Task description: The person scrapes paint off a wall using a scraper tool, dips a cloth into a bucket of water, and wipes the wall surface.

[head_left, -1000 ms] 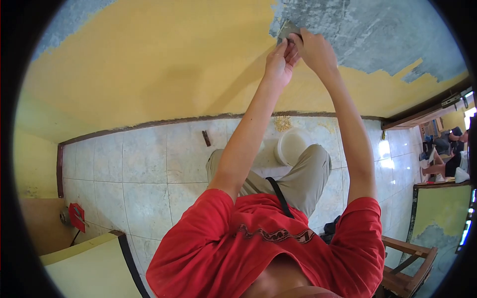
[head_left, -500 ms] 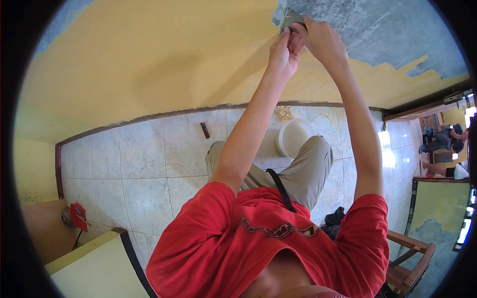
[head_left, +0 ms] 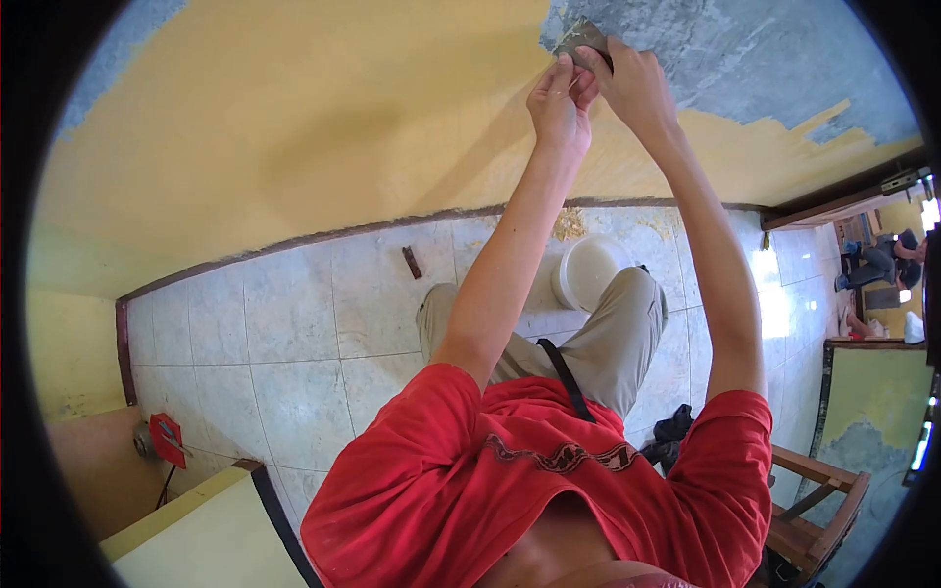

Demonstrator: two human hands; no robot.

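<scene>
The right hand [head_left: 637, 93] is closed in a grip on a flat, grey-brown, rectangular scraper plate [head_left: 585, 37], its arm reaching far forward with the wrist bent inward and the back of the hand showing. The left hand [head_left: 559, 106] meets it from the other side on an outstretched arm, palm partly showing, fingers curled and thumb up at the plate's near edge; whether it pinches anything, I cannot tell.

Before them spreads a wall [head_left: 333, 118] painted matte yellow, with a large, ragged-edged patch of bare grey plaster [head_left: 774, 59]. The plate sits over that patch, near its left border with the paint. Below lies a floor of pale, marbled square tiles [head_left: 294, 314]. A round white plastic bucket [head_left: 588, 267] stands on it, partly hidden by a knee in beige trousers [head_left: 627, 333]. Near the wall's foot are a small heap of yellowish flakes [head_left: 569, 224] and a short, dark brown strip [head_left: 412, 263].
</scene>
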